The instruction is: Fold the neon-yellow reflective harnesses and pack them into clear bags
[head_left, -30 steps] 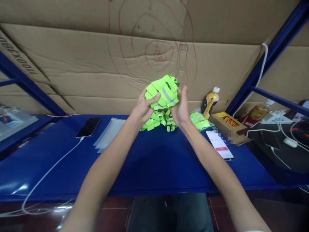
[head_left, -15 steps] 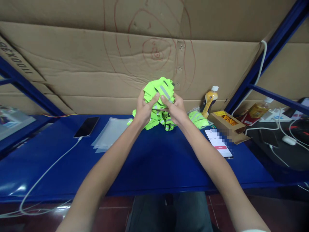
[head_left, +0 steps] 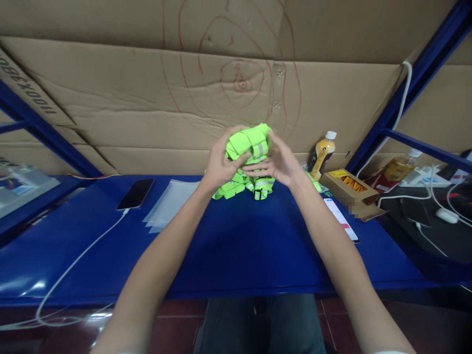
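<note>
A folded bundle of neon yellow-green strap [head_left: 244, 141] with grey reflective stripes is held up in front of the cardboard. My left hand [head_left: 221, 160] grips it from the left, thumb across its lower front. At its right side, my right hand [head_left: 278, 160] has its fingers spread, the upper ones near or touching the bundle's edge. Below both hands, more neon straps [head_left: 232, 189] with black buckles lie in a pile on the blue table [head_left: 243, 246]. Part of another neon piece shows behind my right forearm.
Clear plastic bags [head_left: 173, 199] and a black phone [head_left: 135, 193] on a white cable lie left. On the right are a yellow drink bottle [head_left: 322, 155], an open cardboard box [head_left: 350, 187] and a lit phone [head_left: 341, 221]. Cardboard [head_left: 129, 98] stands behind.
The bundle has turned in my left hand and shows a different face. My right hand has loosened from its pinch and spread its fingers. The view has shifted slightly.
</note>
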`<action>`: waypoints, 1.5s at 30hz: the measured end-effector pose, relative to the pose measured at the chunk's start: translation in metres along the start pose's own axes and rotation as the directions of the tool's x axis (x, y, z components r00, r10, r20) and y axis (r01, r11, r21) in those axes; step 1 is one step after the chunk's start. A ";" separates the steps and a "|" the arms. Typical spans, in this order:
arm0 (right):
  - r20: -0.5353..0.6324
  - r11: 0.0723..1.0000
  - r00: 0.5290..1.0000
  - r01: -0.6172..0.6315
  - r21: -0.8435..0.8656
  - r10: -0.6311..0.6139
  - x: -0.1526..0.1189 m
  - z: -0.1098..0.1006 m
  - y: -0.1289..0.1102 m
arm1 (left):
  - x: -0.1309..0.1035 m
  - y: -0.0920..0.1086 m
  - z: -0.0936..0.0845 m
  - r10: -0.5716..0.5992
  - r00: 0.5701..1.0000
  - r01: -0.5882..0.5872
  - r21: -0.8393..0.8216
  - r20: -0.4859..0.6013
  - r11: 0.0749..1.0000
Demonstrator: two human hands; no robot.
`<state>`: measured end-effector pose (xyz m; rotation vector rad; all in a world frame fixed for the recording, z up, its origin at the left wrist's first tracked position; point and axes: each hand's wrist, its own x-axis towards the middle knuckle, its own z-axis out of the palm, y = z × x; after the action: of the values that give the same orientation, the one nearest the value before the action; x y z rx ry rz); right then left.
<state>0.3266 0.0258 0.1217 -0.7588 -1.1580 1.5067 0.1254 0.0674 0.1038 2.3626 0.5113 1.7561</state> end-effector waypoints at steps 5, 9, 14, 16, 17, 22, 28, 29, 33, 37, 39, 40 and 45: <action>0.023 0.988 0.990 -0.143 0.058 0.142 -0.001 -0.012 -0.008 | -0.002 0.014 0.001 0.148 0.942 -0.170 0.048 0.302 0.984; -0.008 0.978 0.995 -0.101 0.185 0.104 0.004 -0.011 0.003 | -0.006 0.011 0.005 0.210 0.915 -0.246 0.064 0.343 0.967; -0.164 0.980 0.986 0.072 0.184 -0.042 -0.006 -0.003 0.026 | -0.015 0.023 0.012 -0.051 0.964 0.024 0.104 0.263 0.994; -0.192 0.983 0.977 0.122 0.137 -0.094 -0.020 0.001 0.042 | -0.023 0.036 0.013 -0.199 0.964 0.181 0.113 0.176 0.977; -0.198 0.983 0.972 0.146 0.110 -0.123 -0.029 0.003 0.051 | -0.029 0.043 0.013 -0.258 0.955 0.244 0.107 0.148 0.964; -0.096 0.971 0.968 0.223 -0.085 -0.231 -0.076 0.003 0.079 | -0.067 0.060 0.010 -0.463 0.854 0.496 -0.105 0.236 0.862; 0.060 0.890 0.962 0.268 -0.369 -0.265 -0.094 -0.005 0.081 | -0.092 0.049 0.023 -0.663 0.654 0.745 -0.458 0.364 0.485; 0.081 0.873 0.958 0.284 -0.397 -0.274 -0.094 -0.006 0.081 | -0.093 0.048 0.025 -0.678 0.642 0.750 -0.472 0.357 0.462; -0.017 0.817 0.947 0.266 -0.512 -0.319 -0.087 -0.005 0.084 | -0.092 0.044 0.026 -0.721 0.666 0.716 -0.435 0.192 0.546; -0.025 0.945 0.997 0.056 -0.321 -0.067 -0.086 -0.003 0.085 | -0.094 0.044 0.020 -0.539 0.836 0.535 -0.068 -0.098 0.842; 0.059 0.991 0.996 -0.053 -0.122 0.061 -0.089 -0.001 0.084 | -0.095 0.049 0.017 -0.423 0.902 0.431 0.112 -0.092 0.895; 0.078 0.994 0.992 -0.092 -0.053 0.096 -0.090 -0.001 0.084 | -0.095 0.052 0.016 -0.390 0.919 0.395 0.156 -0.065 0.905; 0.025 0.994 0.994 -0.108 -0.001 0.108 -0.093 -0.001 0.090 | -0.097 0.053 0.016 -0.486 0.874 0.486 -0.036 0.017 0.873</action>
<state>0.3202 -0.0620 0.0271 -0.8149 -1.1510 1.6099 0.1255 -0.0157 0.0285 1.9752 0.9621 1.5027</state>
